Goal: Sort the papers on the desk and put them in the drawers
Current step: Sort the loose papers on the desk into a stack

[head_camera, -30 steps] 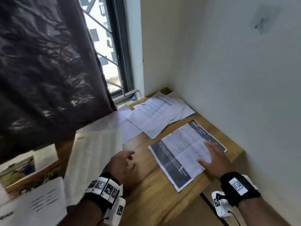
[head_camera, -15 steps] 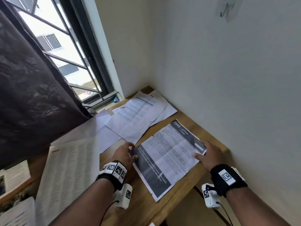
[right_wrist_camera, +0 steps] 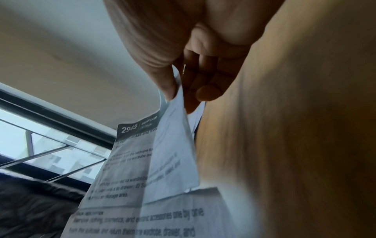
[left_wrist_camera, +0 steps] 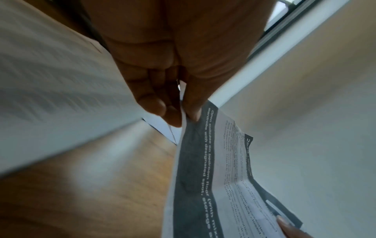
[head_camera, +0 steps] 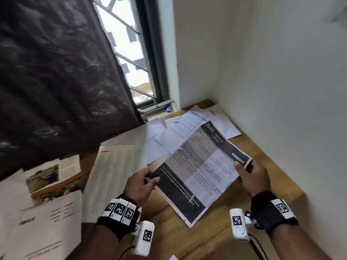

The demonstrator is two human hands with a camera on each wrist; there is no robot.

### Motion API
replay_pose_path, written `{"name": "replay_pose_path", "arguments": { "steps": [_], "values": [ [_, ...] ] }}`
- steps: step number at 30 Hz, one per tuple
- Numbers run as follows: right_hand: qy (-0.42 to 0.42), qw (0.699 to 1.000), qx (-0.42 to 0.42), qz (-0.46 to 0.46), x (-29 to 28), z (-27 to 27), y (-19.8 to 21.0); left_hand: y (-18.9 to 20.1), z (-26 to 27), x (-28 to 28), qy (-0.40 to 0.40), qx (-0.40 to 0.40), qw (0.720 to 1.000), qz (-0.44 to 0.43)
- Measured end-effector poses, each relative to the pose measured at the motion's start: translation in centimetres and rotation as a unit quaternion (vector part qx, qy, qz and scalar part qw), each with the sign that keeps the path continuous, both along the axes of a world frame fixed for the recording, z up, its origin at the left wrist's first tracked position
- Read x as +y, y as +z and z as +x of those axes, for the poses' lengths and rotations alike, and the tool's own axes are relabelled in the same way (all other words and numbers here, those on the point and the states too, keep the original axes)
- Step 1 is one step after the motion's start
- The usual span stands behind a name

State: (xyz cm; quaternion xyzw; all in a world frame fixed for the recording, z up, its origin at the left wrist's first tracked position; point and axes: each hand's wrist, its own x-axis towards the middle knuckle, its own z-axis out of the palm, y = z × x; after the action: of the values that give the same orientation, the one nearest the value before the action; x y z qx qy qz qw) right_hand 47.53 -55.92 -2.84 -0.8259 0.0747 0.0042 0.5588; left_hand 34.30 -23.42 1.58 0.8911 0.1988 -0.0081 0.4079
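- The left hand (head_camera: 139,186) pinches the printed sheet (head_camera: 199,171) by its left edge; the right hand (head_camera: 252,177) pinches its right edge.
- The sheet is lifted, tilted above the desk (head_camera: 262,166).
- Other papers (head_camera: 187,126) lie beyond, near the window (head_camera: 131,53).

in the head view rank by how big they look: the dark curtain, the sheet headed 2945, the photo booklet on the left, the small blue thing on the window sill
1. Dark curtain, by far the largest.
2. Sheet headed 2945, pinched by the left hand and right hand; held nearer the camera, which inflates it.
3. Photo booklet.
4. Small blue thing, smallest.
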Motion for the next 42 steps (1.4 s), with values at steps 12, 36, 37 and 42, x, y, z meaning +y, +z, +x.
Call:
{"name": "replay_pose_path", "arguments": {
  "steps": [12, 36, 37, 42],
  "values": [
    [0.332, 0.916, 0.166, 0.15, 25.1, -6.6, -0.1, 0.2, -21.2, 12.4, 0.316, -0.042, 0.933, -0.166],
    [0.439, 0.881, 0.116, -0.132, 41.0, -23.6, -2.6, -4.9, -35.3, 27.9, 0.223, 0.105, 0.969, 0.033],
    [0.439, 0.88, 0.108, -0.145, 41.1, -23.8, -2.5, -4.8, -35.2, 28.0, 0.213, 0.108, 0.971, 0.029],
    [0.427, 0.879, 0.086, -0.194, 41.2, -24.8, -2.6, -4.7, -34.9, 28.6, 0.153, 0.103, 0.983, 0.007]
  ]
}}
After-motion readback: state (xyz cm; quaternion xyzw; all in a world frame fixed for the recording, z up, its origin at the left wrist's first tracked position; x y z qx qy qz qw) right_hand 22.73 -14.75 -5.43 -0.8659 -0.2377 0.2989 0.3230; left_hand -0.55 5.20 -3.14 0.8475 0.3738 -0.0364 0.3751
